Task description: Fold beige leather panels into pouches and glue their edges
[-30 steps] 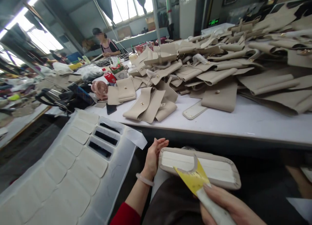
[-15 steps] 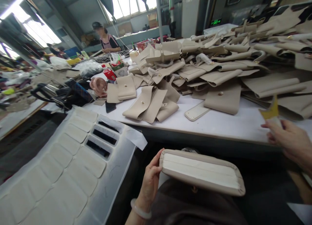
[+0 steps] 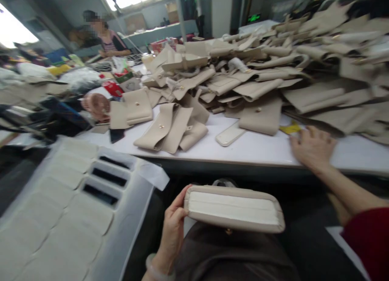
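Bag held at one end by the left hand, right hand across the table beside a yellow tool

A beige bag (image 3: 234, 223) rests on its side along the person's dark-clothed lap (image 3: 234, 256), just below the near edge of a white-topped table (image 3: 255, 151). Its long white panel (image 3: 233, 207) faces the person, and a small gold fitting (image 3: 228, 231) shows under its lower edge.

The likeliest trouble is that the bag tips or slides. Only one end is gripped, so the far end could dip or roll toward the dark gap under the table. The bare panel could also pick up marks if it brushed cloth or fingers; whether anything wet coats it cannot be told. On the table, a flat yellow tool (image 3: 291, 128) sits right by the heaped beige pieces (image 3: 261, 119). If its blade carries any residue, contact could smear them, and whether it touches them is unclear.

The left hand (image 3: 174, 228) is closed in a pinch around the bag's left end, fingers behind and thumb in front. The right hand (image 3: 313, 147) reaches well apart from the bag, back upward and low over the tabletop, fingers slightly spread beside the yellow blade. Its palm is hidden, so whether it grips the tool's handle or has let go cannot be told.
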`<control>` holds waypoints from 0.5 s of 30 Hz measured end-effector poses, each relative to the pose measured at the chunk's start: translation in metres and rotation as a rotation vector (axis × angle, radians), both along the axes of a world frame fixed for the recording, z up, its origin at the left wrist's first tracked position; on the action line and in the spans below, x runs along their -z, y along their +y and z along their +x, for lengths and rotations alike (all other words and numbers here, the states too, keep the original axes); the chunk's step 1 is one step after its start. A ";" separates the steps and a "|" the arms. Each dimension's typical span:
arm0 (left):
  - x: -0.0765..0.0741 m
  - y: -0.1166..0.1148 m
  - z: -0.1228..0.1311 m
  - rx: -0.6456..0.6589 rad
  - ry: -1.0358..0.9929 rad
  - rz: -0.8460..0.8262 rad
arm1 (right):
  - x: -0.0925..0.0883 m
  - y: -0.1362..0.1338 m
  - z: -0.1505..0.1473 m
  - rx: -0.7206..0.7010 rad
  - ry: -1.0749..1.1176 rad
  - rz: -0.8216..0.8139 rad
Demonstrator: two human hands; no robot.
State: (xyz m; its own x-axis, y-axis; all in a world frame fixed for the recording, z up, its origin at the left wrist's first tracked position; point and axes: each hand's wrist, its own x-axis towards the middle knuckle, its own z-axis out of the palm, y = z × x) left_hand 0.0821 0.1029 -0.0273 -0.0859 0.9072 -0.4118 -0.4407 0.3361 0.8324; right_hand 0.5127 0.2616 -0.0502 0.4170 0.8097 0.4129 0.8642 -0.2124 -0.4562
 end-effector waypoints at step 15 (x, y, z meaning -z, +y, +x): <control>0.011 0.020 0.001 0.037 0.039 -0.096 | -0.001 -0.187 -0.137 -0.176 1.116 -0.142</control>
State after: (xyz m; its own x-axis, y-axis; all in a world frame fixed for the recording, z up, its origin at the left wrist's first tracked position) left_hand 0.0835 0.1225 -0.0382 -0.0705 0.8668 -0.4937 -0.3944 0.4304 0.8119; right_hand 0.3759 0.0746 -0.0496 0.3702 0.9031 -0.2177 0.0133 -0.2395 -0.9708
